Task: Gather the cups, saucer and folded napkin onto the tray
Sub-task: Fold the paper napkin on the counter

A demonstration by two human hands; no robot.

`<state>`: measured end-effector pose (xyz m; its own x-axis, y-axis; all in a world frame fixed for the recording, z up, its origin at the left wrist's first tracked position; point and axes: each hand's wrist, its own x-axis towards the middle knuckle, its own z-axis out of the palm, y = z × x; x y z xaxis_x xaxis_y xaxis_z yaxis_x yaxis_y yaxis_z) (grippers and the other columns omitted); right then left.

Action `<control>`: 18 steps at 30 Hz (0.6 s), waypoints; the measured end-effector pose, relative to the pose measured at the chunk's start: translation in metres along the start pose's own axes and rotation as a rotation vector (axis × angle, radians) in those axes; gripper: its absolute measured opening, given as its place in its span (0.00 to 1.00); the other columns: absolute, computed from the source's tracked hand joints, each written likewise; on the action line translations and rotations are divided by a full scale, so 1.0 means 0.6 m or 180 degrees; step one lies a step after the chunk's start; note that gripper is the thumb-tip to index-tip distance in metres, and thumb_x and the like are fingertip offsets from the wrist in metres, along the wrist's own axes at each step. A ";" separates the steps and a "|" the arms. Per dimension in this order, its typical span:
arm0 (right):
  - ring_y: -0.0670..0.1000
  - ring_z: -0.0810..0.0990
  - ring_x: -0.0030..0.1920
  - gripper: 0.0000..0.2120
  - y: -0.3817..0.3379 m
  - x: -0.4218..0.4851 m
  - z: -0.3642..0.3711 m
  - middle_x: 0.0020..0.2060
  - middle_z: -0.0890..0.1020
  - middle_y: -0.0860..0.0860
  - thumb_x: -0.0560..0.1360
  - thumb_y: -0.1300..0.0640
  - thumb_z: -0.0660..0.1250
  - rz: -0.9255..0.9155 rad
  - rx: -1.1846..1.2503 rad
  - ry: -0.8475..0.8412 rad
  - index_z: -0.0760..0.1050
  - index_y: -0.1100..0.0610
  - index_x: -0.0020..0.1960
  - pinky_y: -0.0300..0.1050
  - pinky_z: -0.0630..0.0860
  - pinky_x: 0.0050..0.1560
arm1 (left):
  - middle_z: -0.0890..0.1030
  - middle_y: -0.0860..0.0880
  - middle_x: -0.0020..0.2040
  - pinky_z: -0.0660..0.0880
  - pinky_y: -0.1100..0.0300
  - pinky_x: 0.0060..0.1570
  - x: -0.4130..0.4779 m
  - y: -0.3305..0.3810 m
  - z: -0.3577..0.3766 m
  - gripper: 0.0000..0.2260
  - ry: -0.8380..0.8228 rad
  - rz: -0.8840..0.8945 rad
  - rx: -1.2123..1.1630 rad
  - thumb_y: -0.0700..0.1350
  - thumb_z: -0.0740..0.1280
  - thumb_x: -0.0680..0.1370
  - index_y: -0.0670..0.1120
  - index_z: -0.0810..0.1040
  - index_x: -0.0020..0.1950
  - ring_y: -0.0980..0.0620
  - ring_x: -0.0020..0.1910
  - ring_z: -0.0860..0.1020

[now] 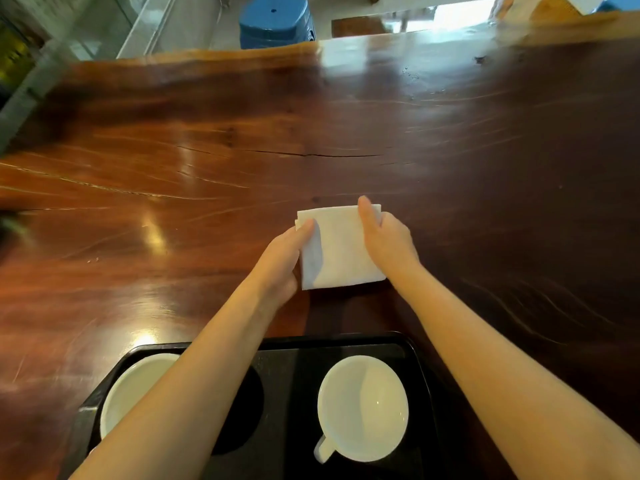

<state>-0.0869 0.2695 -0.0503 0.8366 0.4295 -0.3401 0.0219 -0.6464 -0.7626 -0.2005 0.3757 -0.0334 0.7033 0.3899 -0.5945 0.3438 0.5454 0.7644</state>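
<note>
A white folded napkin (341,249) lies on the dark wooden table just beyond the black tray (284,355). My left hand (282,259) grips the napkin's left edge, thumb on top. On the napkin's right edge my right hand (386,239) holds it the same way. On the tray's right side stands a white cup (362,407) with its handle toward me. A second white cup (135,386) sits at the tray's left on a dark saucer (247,407), both partly hidden by my left forearm.
The wooden table (242,150) stretches far ahead and to both sides, with a long crack across its middle. A blue stool (275,20) stands on the floor past the far edge. The tray lies at the near edge.
</note>
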 end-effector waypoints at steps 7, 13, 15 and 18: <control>0.49 0.76 0.43 0.23 0.005 -0.006 0.033 0.42 0.75 0.51 0.80 0.42 0.48 -0.0275 -0.0005 0.0462 0.71 0.59 0.53 0.39 0.70 0.34 | 0.74 0.51 0.43 0.71 0.63 0.36 0.023 -0.005 0.027 0.20 0.1524 0.0428 0.1209 0.62 0.57 0.77 0.46 0.72 0.51 0.55 0.40 0.74; 0.52 0.80 0.42 0.24 -0.014 -0.014 0.034 0.38 0.77 0.52 0.81 0.45 0.46 -0.0521 -0.0344 0.0843 0.74 0.60 0.46 0.46 0.76 0.41 | 0.68 0.55 0.36 0.64 0.65 0.30 0.023 -0.014 0.035 0.16 0.2043 0.0938 0.1779 0.56 0.53 0.81 0.43 0.69 0.50 0.57 0.34 0.68; 0.54 0.81 0.44 0.26 -0.022 -0.018 0.034 0.41 0.80 0.55 0.82 0.45 0.46 -0.0528 -0.0411 0.0848 0.76 0.61 0.49 0.48 0.77 0.43 | 0.68 0.55 0.35 0.64 0.64 0.29 0.015 -0.013 0.039 0.18 0.2152 0.1045 0.1845 0.56 0.53 0.81 0.41 0.70 0.51 0.58 0.32 0.68; 0.56 0.81 0.46 0.26 -0.037 -0.033 0.027 0.44 0.82 0.57 0.82 0.45 0.45 -0.0503 -0.0483 0.0846 0.76 0.61 0.49 0.51 0.78 0.45 | 0.68 0.55 0.35 0.64 0.63 0.29 -0.003 -0.005 0.042 0.20 0.2245 0.1085 0.1829 0.55 0.53 0.81 0.40 0.71 0.54 0.58 0.32 0.68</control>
<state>-0.1131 0.2855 -0.0356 0.9292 0.3656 -0.0538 0.2272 -0.6800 -0.6971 -0.1870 0.3548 -0.0284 0.3512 0.9171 -0.1886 0.5737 -0.0517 0.8174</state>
